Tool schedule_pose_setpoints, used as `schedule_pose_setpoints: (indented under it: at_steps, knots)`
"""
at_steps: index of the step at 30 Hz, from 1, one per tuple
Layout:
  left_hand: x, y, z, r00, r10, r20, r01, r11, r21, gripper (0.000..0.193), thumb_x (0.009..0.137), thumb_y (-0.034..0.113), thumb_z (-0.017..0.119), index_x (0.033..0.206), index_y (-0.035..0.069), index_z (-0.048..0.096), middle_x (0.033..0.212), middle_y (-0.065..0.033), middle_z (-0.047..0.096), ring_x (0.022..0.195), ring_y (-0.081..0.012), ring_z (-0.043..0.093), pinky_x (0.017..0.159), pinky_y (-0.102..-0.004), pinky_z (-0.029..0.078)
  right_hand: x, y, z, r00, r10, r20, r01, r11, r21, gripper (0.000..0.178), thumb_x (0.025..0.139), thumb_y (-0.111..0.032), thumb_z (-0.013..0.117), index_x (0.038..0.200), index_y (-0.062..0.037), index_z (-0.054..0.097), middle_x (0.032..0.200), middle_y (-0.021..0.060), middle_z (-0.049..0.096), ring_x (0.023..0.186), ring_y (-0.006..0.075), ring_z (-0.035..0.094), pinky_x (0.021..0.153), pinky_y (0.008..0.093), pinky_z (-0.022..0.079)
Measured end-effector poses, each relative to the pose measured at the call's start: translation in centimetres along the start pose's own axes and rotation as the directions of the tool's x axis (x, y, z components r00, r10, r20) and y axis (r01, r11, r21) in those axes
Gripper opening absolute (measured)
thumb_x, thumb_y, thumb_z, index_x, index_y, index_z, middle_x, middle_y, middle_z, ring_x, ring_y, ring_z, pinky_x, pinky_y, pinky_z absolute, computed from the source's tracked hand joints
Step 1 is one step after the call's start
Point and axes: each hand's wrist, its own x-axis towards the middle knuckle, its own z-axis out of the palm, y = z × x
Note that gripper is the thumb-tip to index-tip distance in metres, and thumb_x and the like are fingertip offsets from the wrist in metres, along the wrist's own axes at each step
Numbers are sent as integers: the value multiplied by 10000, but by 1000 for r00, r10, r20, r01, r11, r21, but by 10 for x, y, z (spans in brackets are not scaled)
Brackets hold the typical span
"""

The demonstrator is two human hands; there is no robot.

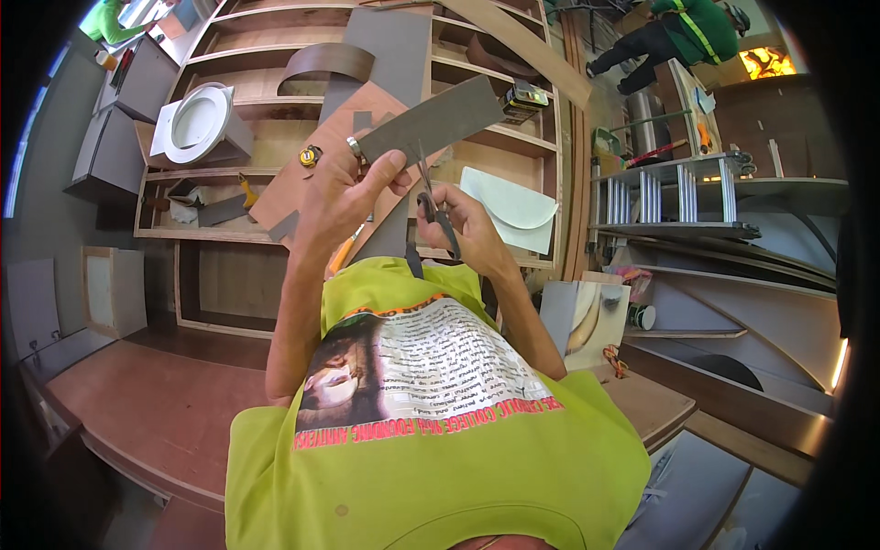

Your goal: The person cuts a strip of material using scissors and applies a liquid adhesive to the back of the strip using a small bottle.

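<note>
My left hand (353, 188) is closed on a grey-brown strip of thin sheet (440, 119), pinching its near left end between thumb and fingers. The strip slants up and away to the right. My right hand (475, 229) grips a pair of dark-handled scissors (444, 229). Their blades point up at the strip's lower edge, close to my left fingertips; whether they are biting into it I cannot tell. Under my hands lie a reddish-brown board (293, 197) and a long grey sheet (390, 46). A yellow tape measure (311, 156) rests on the board, left of my left hand.
A wooden shelf frame (367, 5) spreads beneath. On it are a white ring-topped box (243, 137), a curled brown strip (325, 66), a white sheet with a rounded flap (509, 215) and a small dark box (524, 101). A ladder (674, 192) lies right; a person in green (697, 37) bends beyond.
</note>
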Motion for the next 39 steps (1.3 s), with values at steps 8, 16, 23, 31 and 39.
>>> schedule_pose_setpoints:
  at_steps: [8,16,23,31,39]
  knots:
    - [-9,10,4,1000,0,23,0,1000,-12,160,939,119,592,980,-31,629,798,-49,679,740,-102,639,681,-246,509,-3,-4,3,998,8,68,-13,997,76,481,814,-431,777,1022,-66,544,908,-7,557,771,77,514,640,221,407]
    - [-18,9,1,1000,-5,-2,5,1000,-7,147,935,117,595,988,-15,633,806,-38,690,732,-80,641,635,-234,503,-3,-11,8,997,-31,69,29,999,43,325,827,-245,759,982,-48,553,877,-14,545,777,67,501,720,235,427]
    - [-17,8,4,1000,-15,0,15,1000,16,157,924,129,608,978,-14,648,792,-33,693,715,-68,625,619,-231,495,-5,-5,4,997,-59,43,59,998,-9,319,823,-249,763,967,-48,561,853,-19,537,748,57,484,688,223,412]
    - [-15,10,5,999,6,32,-7,999,31,159,926,129,600,974,-13,654,791,-35,698,710,-80,640,619,-239,502,-11,-3,5,1000,-20,-7,21,1000,14,289,810,-230,767,921,-57,565,757,-49,511,683,40,452,625,206,383]
    - [-15,11,4,999,-10,37,9,1000,20,172,928,125,608,1010,-19,653,803,-51,705,738,-95,665,631,-243,524,-15,-1,7,998,-26,-50,26,1000,-9,273,808,-235,772,883,-63,574,715,-70,498,639,14,421,573,190,348]
